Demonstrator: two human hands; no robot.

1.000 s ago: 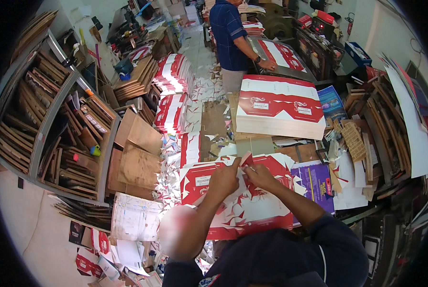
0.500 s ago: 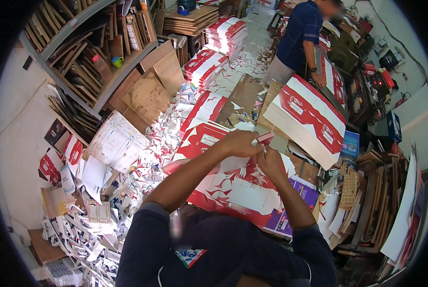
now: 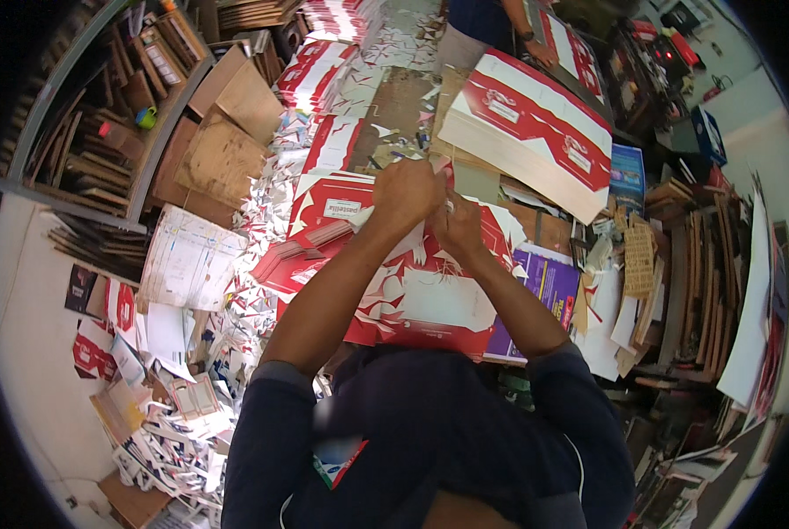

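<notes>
Both my hands meet over a work surface covered in red-and-white printed card. My left hand [image 3: 407, 192] is closed around a small stack of red-and-white card [image 3: 444, 169], whose edge sticks up between the two hands. Just right of it, my right hand [image 3: 458, 225] has its fingers closed against the same stack; its fingertips are partly hidden. Beside my left forearm lies a fanned pile of red cut card pieces [image 3: 302, 256]. Below the hands, a white-and-red printed sheet [image 3: 447, 298] lies under loose trimmings.
A tall stack of printed sheets [image 3: 535, 119] stands ahead to the right, near another person's hand [image 3: 542, 53]. White paper scraps [image 3: 183, 454] litter the floor at left. A shelf of wooden boards [image 3: 169, 132] stands left; more boards [image 3: 703, 300] lean at right. A purple box [image 3: 540, 295] lies beside my right forearm.
The view has tipped, so the scene sits higher and further left. My hands remain together at the card stack, which now stands more upright. The fanned red pile has come into sight.
</notes>
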